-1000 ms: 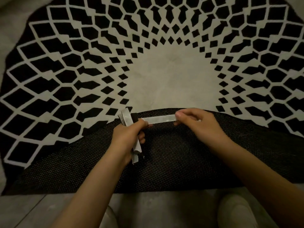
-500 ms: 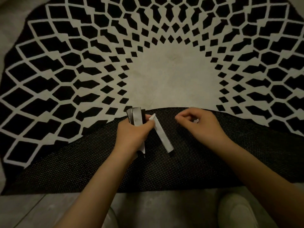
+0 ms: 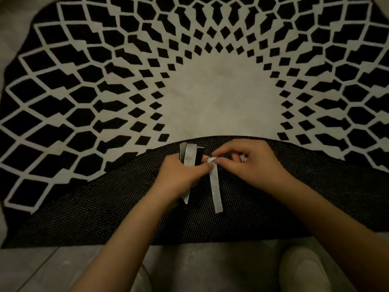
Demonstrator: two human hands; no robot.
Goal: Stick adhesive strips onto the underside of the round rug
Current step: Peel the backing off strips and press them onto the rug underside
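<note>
left hand [image 3: 179, 178] grips strip bundle [image 3: 190, 154] | right hand [image 3: 252, 163] pinches strip [image 3: 215, 186] top | over rug underside [image 3: 105, 207]

I'm seeing the rug [image 3: 221, 98] as matt woven cloth, its folded-up underside [image 3: 105, 207] a dark, dotted rubbery mesh; the strip [image 3: 215, 190] looks smooth, pale and papery; the floor [image 3: 42, 268] is grey, wood-look planks.

Head view looks steeply down, close above rug [image 3: 210, 98]
</note>
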